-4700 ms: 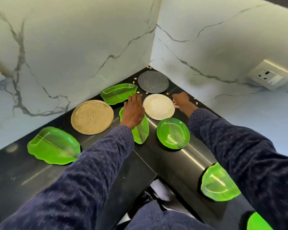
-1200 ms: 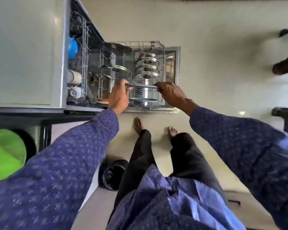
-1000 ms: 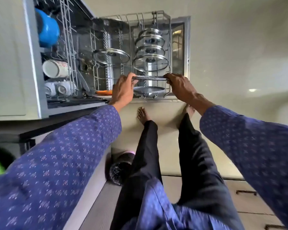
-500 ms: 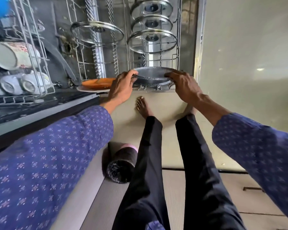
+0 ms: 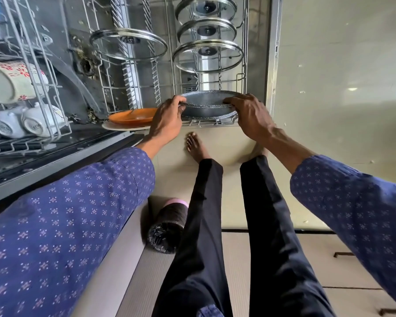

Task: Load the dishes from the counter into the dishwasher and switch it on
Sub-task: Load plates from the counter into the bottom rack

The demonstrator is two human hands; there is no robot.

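Speckled grey, the plate (image 5: 207, 104) sits at the near edge of the pulled-out lower rack (image 5: 215, 121), the left hand (image 5: 167, 121) and right hand (image 5: 249, 115) each pinching its rim. Beyond it stand glass lids (image 5: 207, 55). Beside the rack lies pale tiled floor (image 5: 341, 99).
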